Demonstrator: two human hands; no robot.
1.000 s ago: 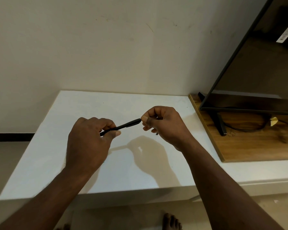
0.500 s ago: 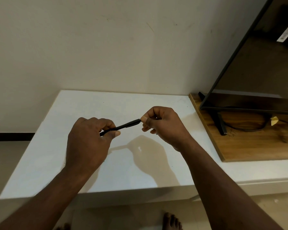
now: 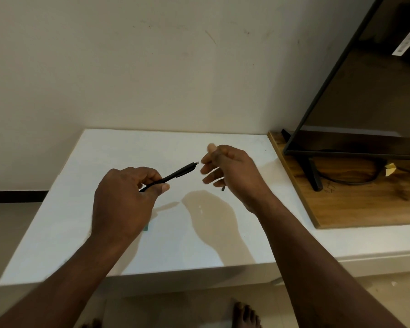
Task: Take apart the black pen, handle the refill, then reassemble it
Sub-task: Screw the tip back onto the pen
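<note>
Pinching the black pen (image 3: 175,174) between thumb and fingers, my left grip (image 3: 126,195) holds it above the counter (image 3: 104,157), tip aimed far-right. My right grip (image 3: 232,171), just beside that tip, curls around a small dark piece (image 3: 223,189).

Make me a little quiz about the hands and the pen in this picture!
1. True or false: the left hand grips the black pen.
2. What stands on the wooden board? A) a dark screen B) a lamp C) a cup
3. Fill in: the pen's free end points toward the ____ hand.
Key: 1 true. 2 A. 3 right, meaning the right hand.
</note>
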